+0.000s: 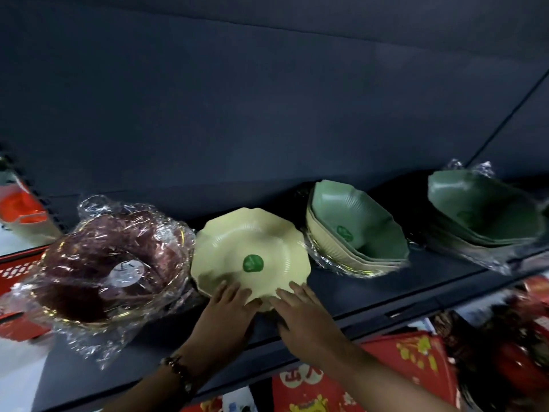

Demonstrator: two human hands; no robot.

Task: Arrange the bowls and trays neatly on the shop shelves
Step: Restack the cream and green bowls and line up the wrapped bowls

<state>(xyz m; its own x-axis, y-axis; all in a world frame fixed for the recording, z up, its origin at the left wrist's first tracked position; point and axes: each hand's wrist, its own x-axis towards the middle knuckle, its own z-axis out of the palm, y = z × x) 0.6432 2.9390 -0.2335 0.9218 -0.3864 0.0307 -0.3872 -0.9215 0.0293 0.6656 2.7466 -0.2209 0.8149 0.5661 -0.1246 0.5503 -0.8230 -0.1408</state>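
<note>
**Both hands on the yellow tray at the shelf's front edge**

The yellow tray (pixel 251 254), scalloped and ribbed with a round green sticker (pixel 253 263) near its middle, sits on the dark shelf (pixel 371 288) just left of centre frame. The left hand (pixel 228 310) lies at its near rim with fingers stretched flat over the edge, pressing rather than gripping. The right hand (pixel 300 313) meets the same rim just to the right, fingers likewise extended onto the tray; whether either thumb hooks under the rim cannot be told. A beaded bracelet (pixel 178 371) circles the left wrist at lower centre.

Touching the tray's left side is a dark red bowl stack (pixel 110 269) in crinkled clear wrap. Right of the tray, a small gap away, stands a nested stack (pixel 356 230) with a green bowl on top and cream ones beneath, tilted towards the camera. At the far right of the frame a second green stack (pixel 481 212), also in wrap, leans the same way. A red basket (pixel 17 272) shows at the left edge, and red printed goods (pixel 410 370) fill the lower right below the shelf.
</note>
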